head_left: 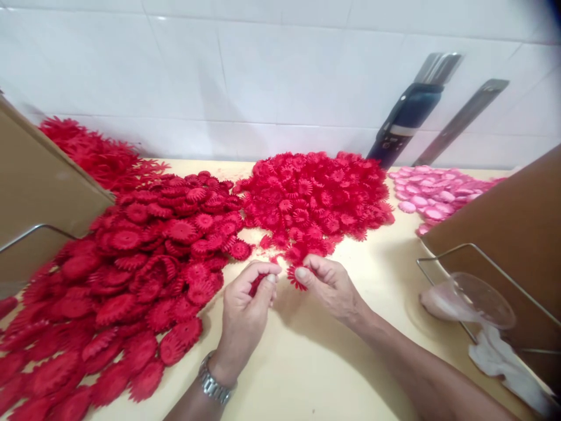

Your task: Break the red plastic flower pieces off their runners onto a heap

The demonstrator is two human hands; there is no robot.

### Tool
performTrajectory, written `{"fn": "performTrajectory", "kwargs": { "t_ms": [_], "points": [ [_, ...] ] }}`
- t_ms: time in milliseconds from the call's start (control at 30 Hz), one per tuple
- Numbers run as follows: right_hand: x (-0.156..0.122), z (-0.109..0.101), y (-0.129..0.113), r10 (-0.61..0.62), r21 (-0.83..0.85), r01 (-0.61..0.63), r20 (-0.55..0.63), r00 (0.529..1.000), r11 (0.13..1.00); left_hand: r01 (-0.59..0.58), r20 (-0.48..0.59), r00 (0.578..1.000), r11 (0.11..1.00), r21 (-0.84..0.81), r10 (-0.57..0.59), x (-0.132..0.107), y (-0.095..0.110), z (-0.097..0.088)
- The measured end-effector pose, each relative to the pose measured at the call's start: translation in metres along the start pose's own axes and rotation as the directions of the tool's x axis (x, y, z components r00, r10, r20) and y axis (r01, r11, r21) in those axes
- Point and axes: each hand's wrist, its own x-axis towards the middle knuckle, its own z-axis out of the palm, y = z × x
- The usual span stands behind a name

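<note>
My left hand (250, 301), with a metal-banded watch (214, 380) on the wrist, is closed in a pinch. A bit of a red scalloped piece (257, 285) shows between its thumb and curled fingers. Just to the right, my right hand (331, 287) pinches a red flower-shaped piece (297, 278) with narrow petals, between thumb and forefinger. The fingertips of both hands are close but apart. Beyond them lies a heap of small red petalled pieces (319, 199). Larger red scalloped discs (127, 280) are piled to the left.
Brown boards (44, 158) flank both sides, with a wire frame (473, 248) at the right. A clear plastic bowl (486, 301) and white cloth (499, 356) are there. Pink discs (438, 190), a dark device (405, 120) and a metal strip (464, 120) are near the tiled wall.
</note>
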Motion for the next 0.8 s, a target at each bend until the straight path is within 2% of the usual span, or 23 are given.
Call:
{"fn": "performTrajectory", "kwargs": {
  "t_ms": [200,300,400,533,600,700,800],
  "points": [
    [0.0015,0.0034,-0.0014,-0.056,-0.086,0.063,0.076,0.996,0.994,-0.051,0.049,0.998,0.992,0.116,0.045,-0.0017,0.0070,0.0011],
    [0.0012,0.0046,-0.0057,-0.089,-0.055,0.096,0.107,0.990,0.994,-0.009,0.047,0.999,0.986,0.165,0.001,-0.0010,0.0083,0.0020],
    [0.0001,0.0049,-0.0073,-0.067,-0.025,0.069,0.082,0.994,0.997,0.030,0.033,0.999,0.984,0.173,-0.036,-0.0006,0.0086,0.0027],
    [-0.0015,0.0042,-0.0076,-0.084,-0.032,0.088,0.114,0.990,0.996,0.098,0.040,0.994,0.991,0.089,-0.102,-0.0004,0.0102,0.0035],
    [-0.0019,0.0043,-0.0084,-0.126,-0.020,0.131,0.173,0.977,0.991,0.165,0.084,0.982,0.986,0.026,-0.166,0.0002,0.0101,0.0042],
    [-0.0017,0.0052,-0.0084,-0.128,0.016,0.129,0.275,0.953,0.992,0.259,0.170,0.954,0.964,-0.058,-0.246,0.0015,0.0076,0.0054],
    [-0.0007,0.0060,-0.0058,-0.103,0.036,0.096,0.318,0.943,0.995,0.283,0.148,0.954,0.946,-0.158,-0.261,0.0024,0.0045,0.0058]
  ]
}}
